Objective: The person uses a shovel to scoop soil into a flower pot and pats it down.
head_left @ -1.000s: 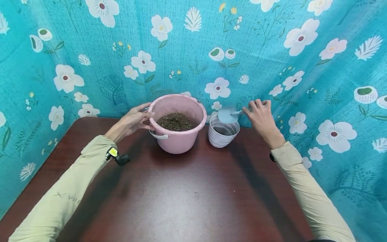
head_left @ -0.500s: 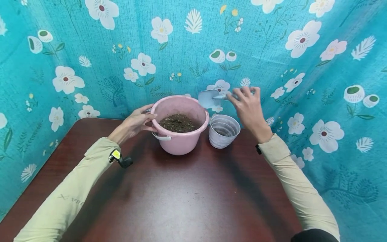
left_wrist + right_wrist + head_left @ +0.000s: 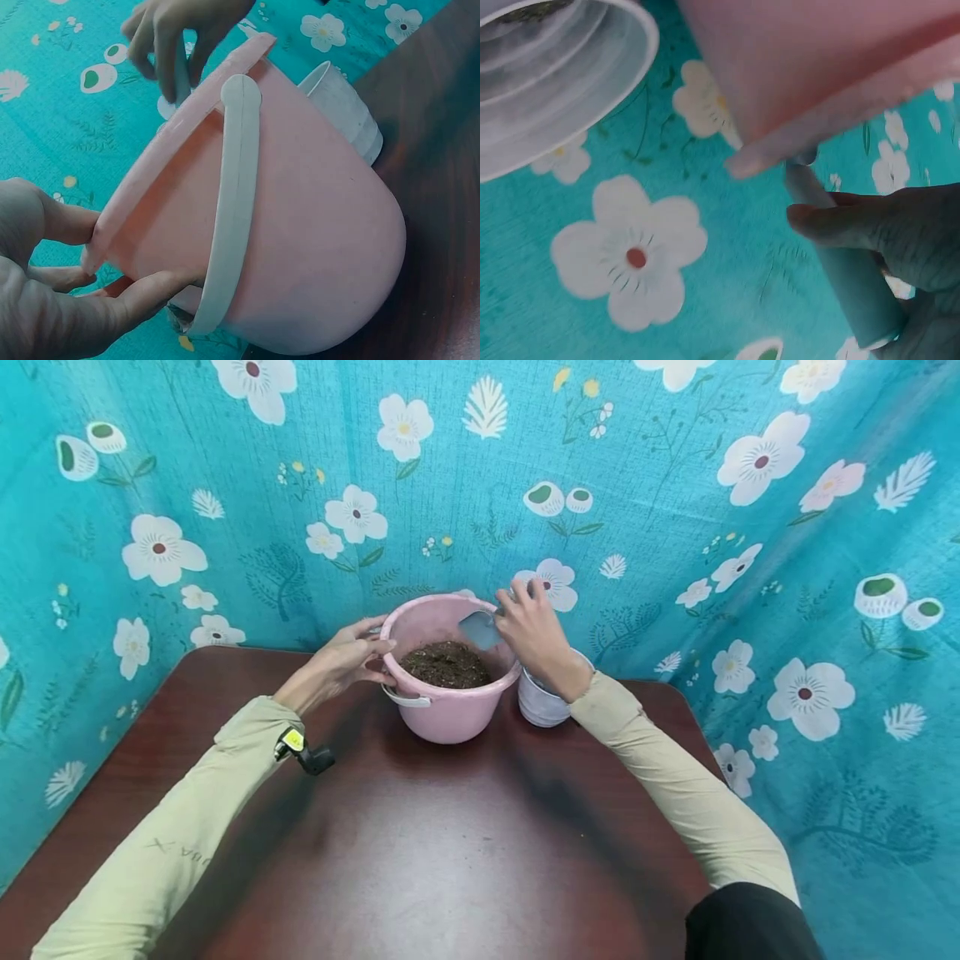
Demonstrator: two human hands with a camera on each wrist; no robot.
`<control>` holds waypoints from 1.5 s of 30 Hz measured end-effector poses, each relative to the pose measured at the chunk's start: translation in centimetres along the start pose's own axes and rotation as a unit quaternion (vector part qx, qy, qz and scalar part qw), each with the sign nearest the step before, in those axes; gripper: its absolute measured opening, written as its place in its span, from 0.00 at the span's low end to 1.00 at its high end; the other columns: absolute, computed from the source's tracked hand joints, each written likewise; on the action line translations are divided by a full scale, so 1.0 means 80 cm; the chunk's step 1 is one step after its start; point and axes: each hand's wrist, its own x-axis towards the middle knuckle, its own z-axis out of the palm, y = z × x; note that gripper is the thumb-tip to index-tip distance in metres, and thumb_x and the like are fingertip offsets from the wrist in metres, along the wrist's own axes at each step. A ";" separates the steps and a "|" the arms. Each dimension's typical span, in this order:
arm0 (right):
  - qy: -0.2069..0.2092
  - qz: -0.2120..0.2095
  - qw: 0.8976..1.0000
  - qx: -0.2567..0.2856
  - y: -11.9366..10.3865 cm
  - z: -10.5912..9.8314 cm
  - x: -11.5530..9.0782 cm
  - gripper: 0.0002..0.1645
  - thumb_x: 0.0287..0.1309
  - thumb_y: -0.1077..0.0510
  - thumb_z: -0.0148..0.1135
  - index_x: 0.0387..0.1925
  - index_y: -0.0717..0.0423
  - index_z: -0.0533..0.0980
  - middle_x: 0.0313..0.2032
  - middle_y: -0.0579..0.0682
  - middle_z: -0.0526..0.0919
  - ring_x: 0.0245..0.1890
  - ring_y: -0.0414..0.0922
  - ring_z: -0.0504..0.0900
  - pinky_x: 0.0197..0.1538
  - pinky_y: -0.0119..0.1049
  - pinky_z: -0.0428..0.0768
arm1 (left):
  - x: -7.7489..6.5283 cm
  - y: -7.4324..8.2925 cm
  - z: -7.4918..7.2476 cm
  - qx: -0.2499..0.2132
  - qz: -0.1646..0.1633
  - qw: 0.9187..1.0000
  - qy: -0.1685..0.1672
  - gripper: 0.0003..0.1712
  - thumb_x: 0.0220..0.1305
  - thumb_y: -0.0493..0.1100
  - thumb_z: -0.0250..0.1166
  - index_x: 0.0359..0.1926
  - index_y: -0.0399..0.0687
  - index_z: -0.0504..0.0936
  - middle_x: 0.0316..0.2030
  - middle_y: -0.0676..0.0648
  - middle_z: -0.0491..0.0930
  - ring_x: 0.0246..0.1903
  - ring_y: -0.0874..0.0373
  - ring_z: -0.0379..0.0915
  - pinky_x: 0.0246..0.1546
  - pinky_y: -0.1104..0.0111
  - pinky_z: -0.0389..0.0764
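Note:
A pink bucket [image 3: 448,718] with dark soil [image 3: 446,666] in it stands on the table. My left hand [image 3: 341,662] holds its rim at the left; in the left wrist view, thumb and fingers [image 3: 154,294] lie on either side of that rim. The bucket's pale handle [image 3: 236,195] hangs down its side. My right hand [image 3: 531,631] grips a small blue-grey garden trowel by its handle [image 3: 847,277]. The trowel's blade [image 3: 480,629] is tilted inside the bucket's right rim, above the soil. Behind my right wrist, a whitish ribbed pot [image 3: 542,706] is partly hidden.
Dark soil [image 3: 536,10] shows inside the pot in the right wrist view. The dark brown table [image 3: 420,843] extends in front of the bucket. A blue flowered curtain [image 3: 450,468] hangs close behind the bucket and along both sides.
My right hand has carried the trowel leftward from over the whitish pot to the bucket, rising and then lowering its blade inside the rim. My left hand stays on the rim.

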 end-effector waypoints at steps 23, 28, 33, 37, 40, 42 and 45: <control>-0.164 -0.063 0.981 0.085 -0.034 0.067 0.039 0.13 0.74 0.59 0.60 0.42 0.50 0.91 0.45 0.56 0.87 0.52 0.55 0.75 0.54 0.52 0.75 | -0.006 -0.003 0.010 -0.016 -0.002 1.000 0.007 0.39 0.81 0.35 0.52 0.85 0.50 0.48 0.81 0.36 0.49 0.76 0.34 0.56 0.65 0.40 0.77; -0.152 -0.060 0.971 0.175 -0.025 0.058 0.033 0.13 0.71 0.61 0.63 0.46 0.47 0.91 0.44 0.57 0.85 0.51 0.56 0.74 0.53 0.52 0.74 | -0.004 -0.001 0.010 -0.024 -0.006 1.000 0.018 0.40 0.80 0.34 0.52 0.85 0.50 0.47 0.82 0.35 0.48 0.78 0.37 0.52 0.64 0.42 0.79; -0.135 -0.060 0.955 0.258 -0.025 0.046 0.029 0.07 0.67 0.56 0.70 0.43 0.50 0.91 0.40 0.57 0.83 0.49 0.56 0.74 0.48 0.52 0.71 | -0.009 0.001 0.008 -0.017 -0.009 1.000 0.015 0.41 0.80 0.33 0.51 0.86 0.51 0.44 0.83 0.37 0.45 0.77 0.38 0.55 0.63 0.45 0.81; -0.151 -0.072 0.948 0.269 -0.032 0.044 0.030 0.10 0.67 0.50 0.71 0.40 0.51 0.89 0.39 0.57 0.83 0.48 0.57 0.76 0.47 0.53 0.74 | -0.011 0.003 0.006 -0.014 -0.007 1.000 0.013 0.42 0.80 0.34 0.52 0.86 0.51 0.43 0.82 0.36 0.44 0.78 0.38 0.54 0.61 0.45 0.82; -0.179 -0.073 0.951 0.242 -0.034 0.046 0.033 0.09 0.68 0.53 0.70 0.43 0.52 0.89 0.43 0.56 0.85 0.50 0.56 0.77 0.52 0.54 0.77 | -0.010 0.004 0.005 -0.024 -0.006 1.000 0.011 0.41 0.80 0.34 0.51 0.86 0.52 0.44 0.82 0.34 0.46 0.79 0.38 0.51 0.63 0.42 0.80; -0.196 -0.073 0.953 0.220 -0.035 0.048 0.035 0.11 0.69 0.51 0.70 0.45 0.52 0.88 0.45 0.55 0.86 0.52 0.55 0.78 0.55 0.53 0.79 | -0.008 0.003 0.006 -0.030 -0.008 0.999 0.010 0.41 0.81 0.34 0.51 0.86 0.52 0.44 0.82 0.35 0.46 0.80 0.38 0.49 0.65 0.40 0.77; -0.206 -0.077 0.955 0.202 -0.036 0.051 0.036 0.14 0.68 0.47 0.70 0.46 0.51 0.88 0.46 0.53 0.87 0.52 0.54 0.79 0.57 0.53 0.80 | -0.005 0.001 0.008 -0.036 -0.009 0.999 0.009 0.41 0.81 0.34 0.50 0.86 0.52 0.44 0.82 0.35 0.45 0.80 0.38 0.47 0.66 0.39 0.74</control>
